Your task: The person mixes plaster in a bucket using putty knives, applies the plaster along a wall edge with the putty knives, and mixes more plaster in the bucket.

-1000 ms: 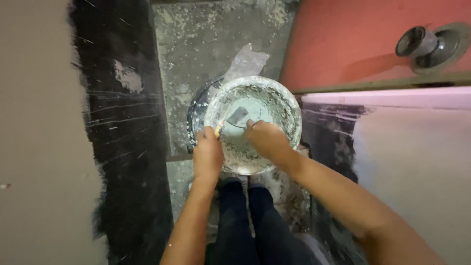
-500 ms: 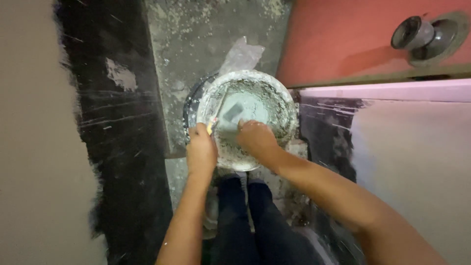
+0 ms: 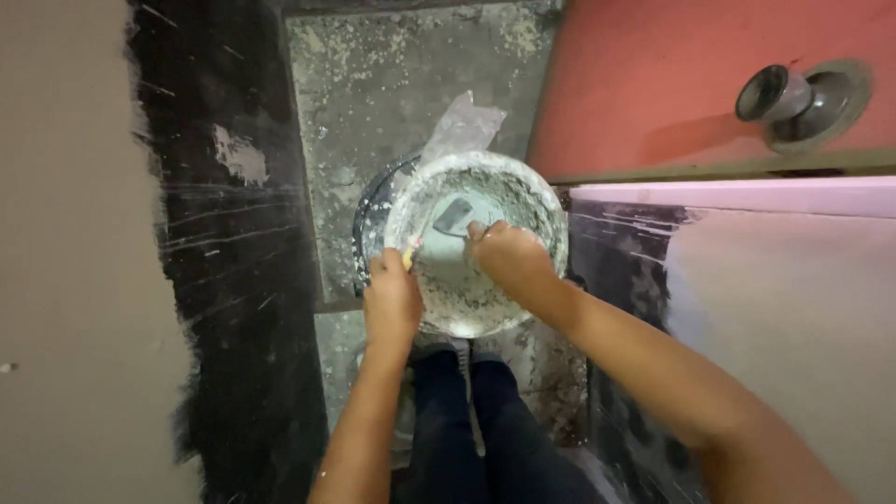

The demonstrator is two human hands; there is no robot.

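We look straight down on a round plaster-caked bucket [image 3: 485,201] that stands on a speckled grey floor [image 3: 392,84], close to the floor's right edge where a red surface [image 3: 653,75] begins. The bucket sits directly ahead of both our hands, and its near rim is just above our dark trouser legs [image 3: 467,420].

Our left hand [image 3: 392,299] is clenched around the pale handle of a putty knife [image 3: 446,224] at the bucket's near-left rim. The knife runs up and to the right from that fist, and its grey blade lies inside the bucket over the wet pale mix, near the middle of the bowl.

Our right hand [image 3: 509,261] reaches into the bucket from the near-right side, fingers curled down into the mix, just right of the blade. We cannot tell whether it grips anything or only presses into the plaster. The two hands are near each other, with the knife between them.

A crumpled clear plastic bag [image 3: 462,126] lies touching the bucket's far rim. A black scraped wall strip [image 3: 233,233] flanks the floor on the left. On the red surface, towards its far right corner, sits a grey pipe fitting [image 3: 803,93], well apart from the bucket
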